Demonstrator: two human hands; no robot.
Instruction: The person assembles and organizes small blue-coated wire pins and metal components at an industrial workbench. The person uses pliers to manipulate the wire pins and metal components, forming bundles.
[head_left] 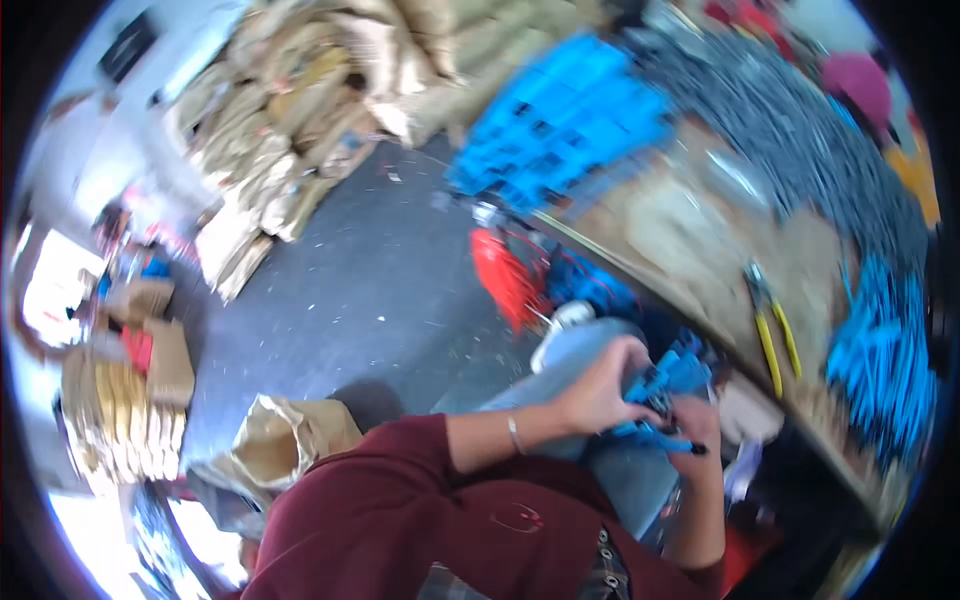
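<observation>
Above my lap, both hands are closed on a bundle of blue strips [665, 378] with dark parts among them. My left hand [605, 385] grips it from the left, thumb and fingers curled round its side. My right hand [695, 428] holds the lower right part, where one blue strip ends in a black tip. Blur hides how the strips are joined. To the right, on the worktable [690, 215], lie pliers [770, 330] with yellow handles, apart from my hands.
Blue pieces with black parts [560, 120] lie at the table's far end. Grey strips [770, 110] and thin blue strips [880, 350] line its far side. A red bundle [500, 275] hangs beside the table. An open sack [275, 450] stands at left; stacked sacks [290, 120] lie behind.
</observation>
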